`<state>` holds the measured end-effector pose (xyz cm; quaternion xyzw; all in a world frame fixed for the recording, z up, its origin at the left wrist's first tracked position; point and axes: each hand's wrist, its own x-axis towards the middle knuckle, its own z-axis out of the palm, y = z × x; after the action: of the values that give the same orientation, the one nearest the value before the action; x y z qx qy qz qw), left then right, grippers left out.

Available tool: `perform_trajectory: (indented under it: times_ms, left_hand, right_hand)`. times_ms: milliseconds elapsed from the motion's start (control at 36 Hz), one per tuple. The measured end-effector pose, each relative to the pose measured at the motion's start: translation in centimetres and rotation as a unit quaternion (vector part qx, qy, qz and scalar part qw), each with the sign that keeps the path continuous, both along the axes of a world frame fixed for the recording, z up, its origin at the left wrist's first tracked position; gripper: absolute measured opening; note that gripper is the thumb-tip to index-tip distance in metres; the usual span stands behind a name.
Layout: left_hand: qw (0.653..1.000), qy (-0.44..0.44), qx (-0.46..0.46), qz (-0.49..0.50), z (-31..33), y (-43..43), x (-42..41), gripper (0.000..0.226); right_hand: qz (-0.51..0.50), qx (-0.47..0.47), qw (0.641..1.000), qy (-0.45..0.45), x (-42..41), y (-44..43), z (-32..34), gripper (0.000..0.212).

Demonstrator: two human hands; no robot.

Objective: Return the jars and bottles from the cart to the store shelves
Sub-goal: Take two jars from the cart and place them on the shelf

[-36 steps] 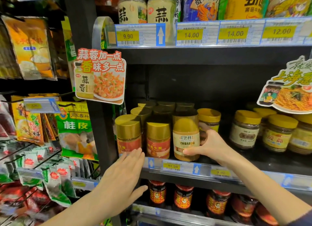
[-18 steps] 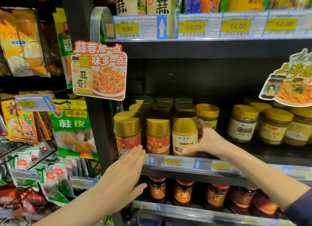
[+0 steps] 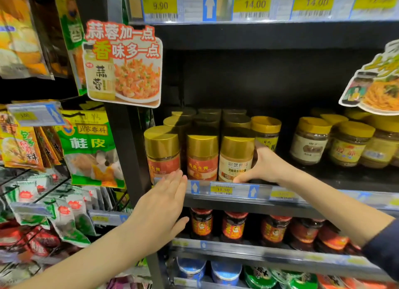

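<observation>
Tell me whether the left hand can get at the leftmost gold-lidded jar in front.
Probably yes. The left hand is open, fingertips at the shelf edge right by the leftmost jar, nothing between them; the right hand holds the cream-labelled jar.

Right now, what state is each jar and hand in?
cream-label jar: upright at front of shelf, lid on, held.
right hand: grips the cream-label jar.
left hand: open, fingers straight, holds nothing.
red-label jars: upright, lids on.
</observation>
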<state>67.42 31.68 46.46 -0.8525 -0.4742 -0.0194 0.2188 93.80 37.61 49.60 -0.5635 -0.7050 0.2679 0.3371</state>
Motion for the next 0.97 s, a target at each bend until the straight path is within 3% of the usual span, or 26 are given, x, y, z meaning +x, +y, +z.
perform_trajectory:
  times_ms: [333, 361, 445, 556, 611, 806, 972]
  left_hand:
    - [0.999, -0.012, -0.028, -0.017, 1.9, -1.6, 0.0, 0.091]
    - [0.999, -0.023, -0.038, -0.025, 2.0, -1.7, 0.1, 0.088]
    - [0.990, -0.070, -0.120, -0.006, 2.5, -2.6, 0.3, 0.081]
    - [0.979, -0.075, -0.186, 0.019, 3.0, -4.1, 0.8, 0.084]
    - [0.977, -0.067, -0.199, 0.029, 3.0, -5.1, 1.0, 0.082]
    - [0.961, -0.122, -0.246, 0.040, 2.5, -9.5, 0.6, 0.077]
    - [0.951, -0.123, -0.280, 0.052, 1.6, -12.7, -1.6, 0.078]
  right_hand:
    - [-0.010, -0.053, 0.997, 0.064, 0.2, -1.1, 1.2, 0.076]
    - [-0.013, -0.049, 0.996, 0.068, 0.3, -1.4, 1.6, 0.078]
    - [-0.016, -0.060, 0.994, 0.088, 1.1, -2.8, 2.4, 0.113]
    - [-0.012, -0.071, 0.994, 0.087, 2.4, -5.7, 2.7, 0.087]
    - [-0.016, -0.075, 0.994, 0.079, 2.9, -7.3, 2.5, 0.087]
    - [-0.003, 0.013, 0.997, -0.074, 3.5, -13.3, 0.6, 0.081]
    - [0.060, 0.007, 0.978, -0.200, 1.6, -17.2, -0.9, 0.083]
